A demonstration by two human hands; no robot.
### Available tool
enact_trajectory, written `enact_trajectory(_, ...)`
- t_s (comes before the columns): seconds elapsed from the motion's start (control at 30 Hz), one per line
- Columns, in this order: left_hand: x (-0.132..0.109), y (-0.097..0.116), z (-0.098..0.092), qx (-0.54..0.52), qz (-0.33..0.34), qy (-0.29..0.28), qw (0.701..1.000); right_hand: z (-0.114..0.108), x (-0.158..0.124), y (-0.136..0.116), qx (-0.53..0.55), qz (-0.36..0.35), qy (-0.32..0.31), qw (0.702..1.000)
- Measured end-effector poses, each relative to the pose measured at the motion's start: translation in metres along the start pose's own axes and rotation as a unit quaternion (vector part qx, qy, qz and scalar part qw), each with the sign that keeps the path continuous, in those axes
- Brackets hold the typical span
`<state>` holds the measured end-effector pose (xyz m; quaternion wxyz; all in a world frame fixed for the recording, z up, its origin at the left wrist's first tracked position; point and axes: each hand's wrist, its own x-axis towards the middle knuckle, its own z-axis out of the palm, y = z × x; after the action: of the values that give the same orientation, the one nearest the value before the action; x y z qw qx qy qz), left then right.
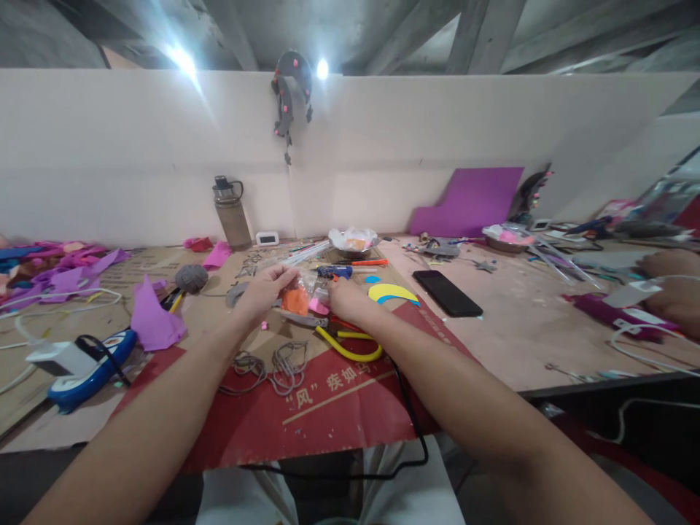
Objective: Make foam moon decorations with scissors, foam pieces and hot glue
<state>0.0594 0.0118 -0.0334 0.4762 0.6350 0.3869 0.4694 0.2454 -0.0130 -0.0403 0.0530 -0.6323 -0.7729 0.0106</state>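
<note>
At the middle of the table, my left hand pinches the edge of a small clear plastic bag. An orange piece and a pink piece show in or against the bag; I cannot tell which. My right hand is at the bag's right side with its fingers curled, and whatever they hold is hidden. Just beyond the hands lies a blue glue gun. Yellow-handled scissors lie under my right wrist. Nearer me, a bundle of grey cord rests on red printed card.
A phone and yellow and blue curved pieces lie to the right. A bowl and a bottle stand at the back. On the left are a blue power strip and purple scraps. Another person's hand is far right.
</note>
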Motion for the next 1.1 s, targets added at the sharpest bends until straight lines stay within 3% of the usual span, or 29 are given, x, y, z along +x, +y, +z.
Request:
enact_trajectory(0.2,-0.002,0.004,-0.004,0.024,0.009,0.045,0.999,0.004,-0.008,-0.013,0.006,-0.012,0.026,1.000)
enact_trajectory(0.43,-0.003,0.009,-0.004,0.018,0.011,0.066,0.998,-0.003,0.001,-0.004,0.078,-0.018,0.067,0.995)
enact_trajectory(0.5,-0.003,0.011,-0.002,-0.001,0.000,0.053,0.999,-0.008,0.007,-0.003,0.193,-0.037,0.109,0.974)
enact_trajectory(0.57,-0.003,0.012,-0.001,-0.010,-0.004,0.040,0.999,-0.012,0.009,-0.004,0.320,-0.065,0.144,0.934)
enact_trajectory(0.63,-0.003,0.012,-0.002,0.003,0.002,0.037,0.999,-0.013,0.008,-0.006,0.355,-0.086,0.161,0.917)
enact_trajectory(0.77,-0.005,0.016,-0.006,0.061,0.034,0.064,0.995,-0.011,0.002,-0.005,0.219,-0.061,0.155,0.961)
enact_trajectory(0.93,-0.007,0.023,-0.004,0.058,0.040,0.061,0.996,-0.002,0.001,-0.001,0.103,-0.005,0.069,0.992)
enact_trajectory(1.0,-0.007,0.024,-0.002,0.039,0.033,0.047,0.998,-0.003,0.003,-0.001,0.102,0.007,0.042,0.994)
enact_trajectory(1.1,-0.007,0.026,0.000,0.007,0.050,0.055,0.997,-0.011,0.003,-0.004,0.241,-0.025,0.113,0.964)
